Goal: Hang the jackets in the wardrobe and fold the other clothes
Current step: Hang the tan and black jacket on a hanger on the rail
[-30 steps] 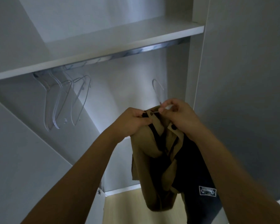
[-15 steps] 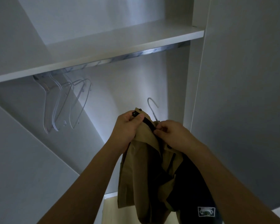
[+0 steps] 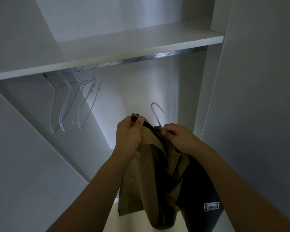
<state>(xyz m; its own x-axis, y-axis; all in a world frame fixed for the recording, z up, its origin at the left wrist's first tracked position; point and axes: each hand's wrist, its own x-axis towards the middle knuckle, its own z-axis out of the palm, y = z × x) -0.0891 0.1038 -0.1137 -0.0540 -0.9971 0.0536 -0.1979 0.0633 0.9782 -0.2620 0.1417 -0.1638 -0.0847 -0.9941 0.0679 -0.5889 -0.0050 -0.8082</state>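
Wardrobe (image 3: 213,97) interior, jacket held before the rail.

Hangers (image 3: 70,104), empty, hang at the left end of the rail (image 3: 157,56) under the shelf (image 3: 124,47). We note our left hand (image 3: 128,131) curled round the collar edge of the tan jacket (image 3: 141,178), thumb on the dark trim. The jacket's wire hanger hook (image 3: 156,113) rises free, well below the rail. Our right hand (image 3: 177,138) pinches the fabric at the hook's base. A dark garment with a white label (image 3: 211,206) hangs beneath, on the right.
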